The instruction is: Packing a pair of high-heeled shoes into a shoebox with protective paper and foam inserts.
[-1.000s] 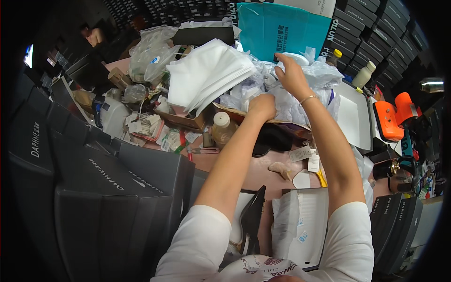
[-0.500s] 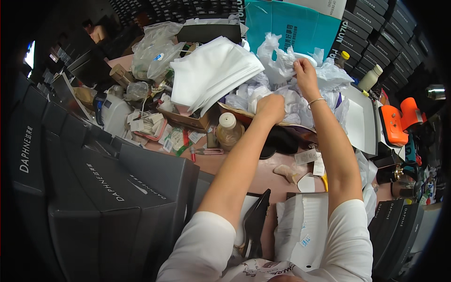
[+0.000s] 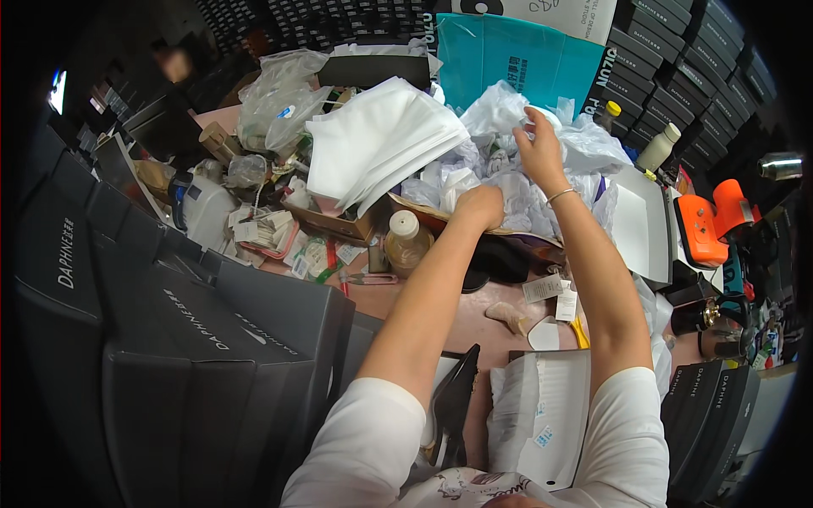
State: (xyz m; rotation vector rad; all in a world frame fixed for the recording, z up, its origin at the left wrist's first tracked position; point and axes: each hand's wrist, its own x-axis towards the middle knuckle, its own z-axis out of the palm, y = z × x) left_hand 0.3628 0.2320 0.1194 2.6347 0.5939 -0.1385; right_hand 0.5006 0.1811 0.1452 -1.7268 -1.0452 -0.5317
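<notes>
Crumpled whitish plastic bags [image 3: 517,199] fill a low carton [image 3: 423,208] on the far side of the table. My left hand [image 3: 481,208] is curled at the carton's near edge, beside a bunched white piece [image 3: 458,184]. Its fingertips are hidden, so what it grips does not show. My right hand [image 3: 542,154] is over the bags with its fingers apart and nothing plainly held. Just beyond it lies a puffed-up plastic bag [image 3: 500,108]. A stack of white sheets [image 3: 381,140] leans to the left of the bags.
Dark shoe boxes [image 3: 212,381] crowd the left front. A capped bottle [image 3: 406,241] stands before the carton. Nearer me are a black shoe [image 3: 453,406] and an open white box [image 3: 550,423]. A teal carton [image 3: 517,68] rises behind; an orange device [image 3: 707,229] lies right.
My right hand has come down slightly and its pinched fingers have spread, letting go of the plastic bag, which has sunk onto the pile. My left hand stays low at the carton's edge.
</notes>
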